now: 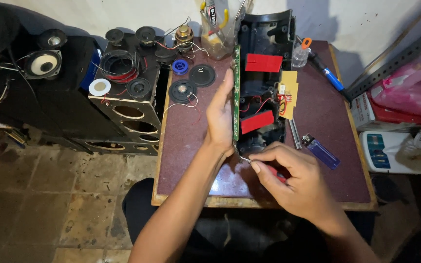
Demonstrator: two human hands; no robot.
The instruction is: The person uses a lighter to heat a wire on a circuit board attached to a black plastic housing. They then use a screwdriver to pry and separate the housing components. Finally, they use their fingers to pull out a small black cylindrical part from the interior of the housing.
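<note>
Speaker cabinets (pixel 123 104): black boxes on the floor left of the worktop, loose drivers and red wires piled on top.
Loose drivers (pixel 191 83): round black units and a blue spool at the worktop's (pixel 186 160) far left corner.
Left hand (pixel 220 117): flat and open, palm pressed against the green circuit board (pixel 236 92) to keep it on edge, gripping nothing.
Open casing (pixel 264 83): black shell standing mid-worktop, red blocks and red wires inside, touching the board.
Right hand (pixel 293 182): fingers pinched on a small red-handled tool (pixel 276 174), its metal tip at the board's near end.
Lighter (pixel 321 152): blue, lying just right of the casing.
Risk: my guess is the tip could slip off and scratch the board or snag a thin wire, since only an open palm steadies it.
</note>
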